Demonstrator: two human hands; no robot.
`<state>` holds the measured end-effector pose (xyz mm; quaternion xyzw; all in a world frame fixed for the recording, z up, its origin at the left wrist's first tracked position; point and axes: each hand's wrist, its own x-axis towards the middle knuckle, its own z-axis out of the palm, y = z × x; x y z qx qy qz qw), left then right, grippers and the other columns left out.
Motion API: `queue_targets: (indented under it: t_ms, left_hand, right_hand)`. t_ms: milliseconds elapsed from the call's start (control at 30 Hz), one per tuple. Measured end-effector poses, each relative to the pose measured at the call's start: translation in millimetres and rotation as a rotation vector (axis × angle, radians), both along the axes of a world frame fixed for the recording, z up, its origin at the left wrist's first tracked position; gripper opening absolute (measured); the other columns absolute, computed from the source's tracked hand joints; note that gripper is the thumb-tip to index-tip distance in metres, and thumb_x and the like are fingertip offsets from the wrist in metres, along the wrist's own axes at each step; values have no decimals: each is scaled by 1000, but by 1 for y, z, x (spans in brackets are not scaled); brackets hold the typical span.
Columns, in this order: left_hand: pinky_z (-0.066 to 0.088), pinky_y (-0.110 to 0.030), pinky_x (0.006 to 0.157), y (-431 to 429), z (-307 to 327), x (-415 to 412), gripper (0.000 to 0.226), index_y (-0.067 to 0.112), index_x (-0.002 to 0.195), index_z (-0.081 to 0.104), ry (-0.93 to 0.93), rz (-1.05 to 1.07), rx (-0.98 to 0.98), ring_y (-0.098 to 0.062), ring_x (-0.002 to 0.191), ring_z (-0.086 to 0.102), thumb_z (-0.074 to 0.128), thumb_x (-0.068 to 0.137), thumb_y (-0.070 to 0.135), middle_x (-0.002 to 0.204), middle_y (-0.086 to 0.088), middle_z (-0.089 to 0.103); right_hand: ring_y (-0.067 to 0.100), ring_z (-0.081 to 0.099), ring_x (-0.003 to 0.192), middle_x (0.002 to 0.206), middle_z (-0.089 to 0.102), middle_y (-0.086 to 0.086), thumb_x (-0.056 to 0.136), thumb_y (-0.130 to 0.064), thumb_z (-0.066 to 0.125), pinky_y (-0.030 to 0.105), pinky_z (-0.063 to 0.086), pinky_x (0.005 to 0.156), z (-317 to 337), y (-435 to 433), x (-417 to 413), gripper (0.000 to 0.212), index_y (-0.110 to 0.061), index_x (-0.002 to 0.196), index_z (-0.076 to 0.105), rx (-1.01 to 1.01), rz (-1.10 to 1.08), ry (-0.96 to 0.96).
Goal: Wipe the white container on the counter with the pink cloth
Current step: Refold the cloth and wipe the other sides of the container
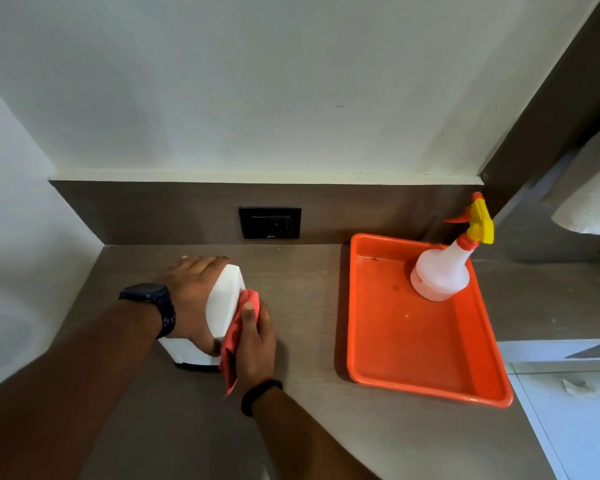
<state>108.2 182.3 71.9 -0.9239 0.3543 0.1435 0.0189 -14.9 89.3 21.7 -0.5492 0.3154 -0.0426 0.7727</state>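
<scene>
My left hand (191,299) clamps the white container (222,306), lower left of centre on the bench (302,271). My right hand (257,341) fingers pinch the pink cloth (236,334) against its right side. Best to brace firmly and wipe in long, overlapping strokes.

One container (224,303), cloth (236,337), tray (430,386), sprayer (444,271).

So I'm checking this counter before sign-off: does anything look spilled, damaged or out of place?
Little stands out. The orange tray has a few small spots on its floor near the spray bottle, which stands upright. The left hand steadies the white container; the right hand presses the pink cloth against its side.
</scene>
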Motion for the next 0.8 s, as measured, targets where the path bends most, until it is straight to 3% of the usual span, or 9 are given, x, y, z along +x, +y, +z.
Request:
queue_targets:
  t_ms: [167,233,300,433,500,567,700,800]
  left_hand:
    - [28,-43,112,-2,-1,1,142,26,139,14,-19,-24,-9,-21,129,36,63,21,87,143,2,38]
    - [30,-43,112,1,-1,1,141,27,139,18,-36,-39,-35,-21,127,39,62,19,89,141,3,41]
    - [30,-44,111,4,-2,1,141,28,139,18,-39,-38,-69,-22,124,41,63,19,87,139,3,44]
    - [34,-40,105,3,-3,1,131,32,131,23,-33,-7,-75,-18,116,43,67,17,82,131,7,47]
    - [32,-42,108,1,-4,2,137,31,134,20,-31,5,-51,-20,122,40,66,15,83,137,6,43]
    - [30,-45,111,2,-5,3,144,31,138,15,-31,10,-34,-22,128,37,64,14,86,143,5,40]
    - [33,-47,109,0,-4,1,142,32,136,14,-16,9,-51,-23,126,39,65,15,86,142,4,41]
    - [32,-45,109,0,-3,1,140,31,138,18,-18,-2,-56,-21,126,39,64,18,87,141,4,41]
  right_hand:
    - [20,60,126,132,64,-8,101,-48,47,54,52,107,6,5,3,18,-58,111,58,-54,-39,-95]
    - [20,59,128,134,64,-4,96,-53,47,52,49,111,19,-1,18,28,-49,121,60,-117,-12,-101]
    - [20,58,130,137,63,2,98,-46,49,50,45,115,27,-8,35,42,-27,135,59,-168,14,-104]
    - [33,67,105,112,70,20,106,-34,45,54,49,107,26,-22,55,39,-13,134,60,-88,5,-42]
    - [26,64,122,131,69,11,106,-39,42,47,47,114,21,-23,50,43,-17,140,57,-43,11,17]
    - [26,58,132,143,62,8,105,-43,40,48,44,117,12,-18,40,47,-20,144,52,-18,1,46]
    - [24,62,122,137,62,2,104,-48,39,50,55,104,-2,1,13,40,-34,139,52,27,-19,36]
    - [23,61,124,137,62,0,100,-50,42,53,55,105,3,5,12,38,-37,134,55,-51,-48,-36]
